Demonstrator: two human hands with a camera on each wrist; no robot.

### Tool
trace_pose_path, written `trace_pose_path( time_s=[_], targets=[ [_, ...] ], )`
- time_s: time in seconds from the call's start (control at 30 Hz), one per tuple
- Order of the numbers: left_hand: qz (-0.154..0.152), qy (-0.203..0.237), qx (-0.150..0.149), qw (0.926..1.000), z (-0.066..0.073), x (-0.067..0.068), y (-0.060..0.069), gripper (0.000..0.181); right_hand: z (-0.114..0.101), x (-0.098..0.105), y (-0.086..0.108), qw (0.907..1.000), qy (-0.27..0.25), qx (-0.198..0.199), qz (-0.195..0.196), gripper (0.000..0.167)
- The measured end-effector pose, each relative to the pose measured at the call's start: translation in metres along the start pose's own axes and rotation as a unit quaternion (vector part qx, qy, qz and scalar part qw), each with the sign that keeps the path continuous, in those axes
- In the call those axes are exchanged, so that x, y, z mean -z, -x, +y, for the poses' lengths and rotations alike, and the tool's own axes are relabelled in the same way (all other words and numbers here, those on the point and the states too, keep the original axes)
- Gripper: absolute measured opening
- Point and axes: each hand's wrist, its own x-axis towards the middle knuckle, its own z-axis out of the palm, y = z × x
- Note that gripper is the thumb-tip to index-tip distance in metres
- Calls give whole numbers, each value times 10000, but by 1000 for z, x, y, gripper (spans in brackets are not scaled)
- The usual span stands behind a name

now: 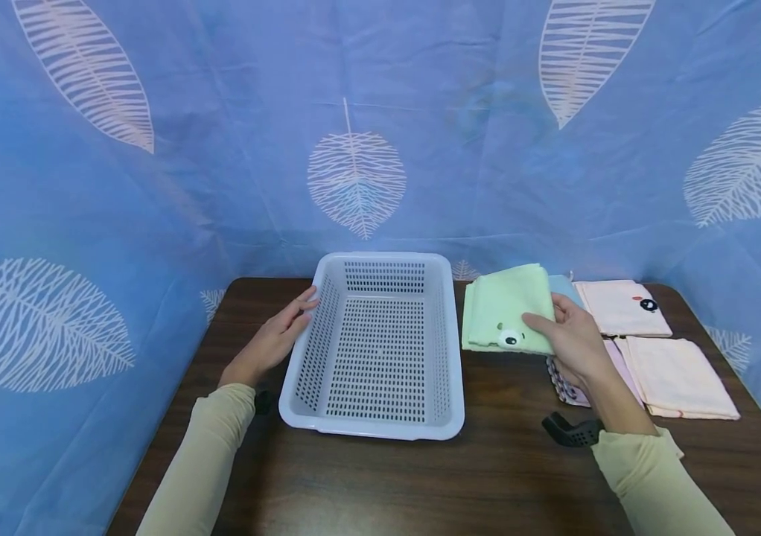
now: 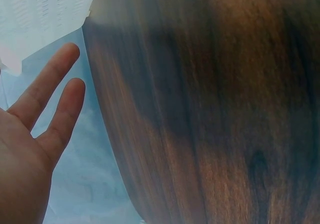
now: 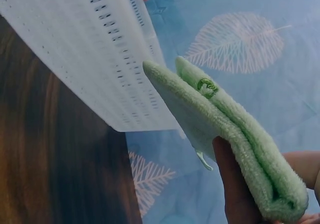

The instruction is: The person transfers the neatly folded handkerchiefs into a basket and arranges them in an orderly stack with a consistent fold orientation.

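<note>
A folded green towel (image 1: 508, 301) with an embroidered animal face is pinched by my right hand (image 1: 575, 339), thumb on top and fingers beneath. The right wrist view shows the towel (image 3: 235, 129) edge-on, its layers folded together and lifted off the table. Just left of it stands a white perforated plastic basket (image 1: 370, 429) with nothing inside. My left hand (image 1: 273, 339) rests its fingertips on the basket's left rim, fingers fairly straight. Seen from the left wrist, two spread digits of the left hand (image 2: 30, 144) appear below the basket (image 2: 45, 19).
Right of the basket lie more folded towels: a pink one with a face (image 1: 615, 309), a plain pale pink one (image 1: 682, 376), and a lilac one (image 1: 625, 365). Part of a blue towel (image 1: 564, 289) shows behind my right hand. A blue leaf-patterned cloth (image 1: 421, 186) surrounds the dark wooden table (image 1: 380, 484).
</note>
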Motion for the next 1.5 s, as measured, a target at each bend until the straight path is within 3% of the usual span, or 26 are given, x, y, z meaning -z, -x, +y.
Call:
trace_pose_path(
  time_s=[0.37, 0.57, 0.87, 1.5],
  targets=[
    [0, -3, -34, 10000, -2, 0, -2, 53, -21, -8, -4, 9997, -176, 181, 48, 77],
    [24, -1, -21, 10000, -1, 0, -3, 51, -32, -20, -9, 9979, -550, 323, -107, 75],
    [14, -66, -4, 10000, -3, 0, -4, 52, -42, -37, -13, 9970, -717, 202, -192, 75],
    [114, -63, 97, 9999, -1, -2, -3, 52, -42, -61, -21, 9967, -686, 58, -429, 69]
  ],
)
